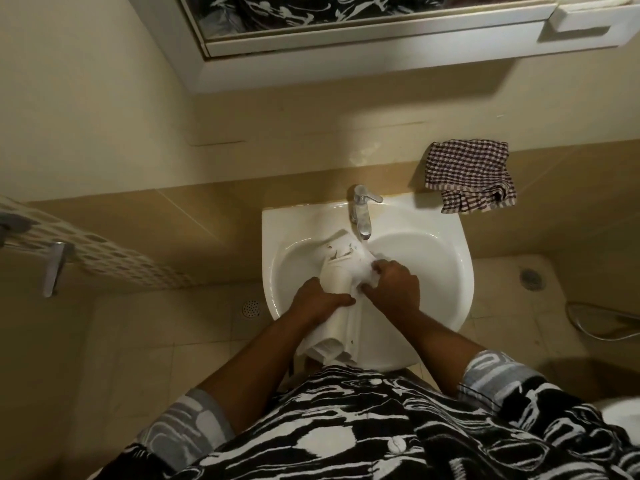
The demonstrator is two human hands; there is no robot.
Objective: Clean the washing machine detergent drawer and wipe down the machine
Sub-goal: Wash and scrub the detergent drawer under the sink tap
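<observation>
Beige bathroom tiles surround a white sink [446, 244] at the centre of the frame, with a chrome tap [362, 211] at its upper edge and a checked cloth [469, 176] lying on the ledge to the upper right, well apart from the work.

Across the left part of the basin lies the white detergent drawer [337, 271], its far end just below the tap spout, its near end overhanging the lower rim toward the person's patterned shirt.

Risks, as I judge them: the drawer is long and only partly supported by the basin, so if wet plastic slips in the grip it may tip off the near rim and drop to the tiled floor. Water running along the overhanging end could also drip onto the shirt and floor. Whether the tap is running is hard to tell.

Left hand [317, 299] is closed around the drawer's middle, fingers wrapped over its left side and thumb lying across the top, steadying it. Right hand [393, 284] is curled, fingertips pressed down against the drawer's right side where something pale and crumpled shows; whether that is a rag [372, 277] or foam, I cannot tell.
</observation>
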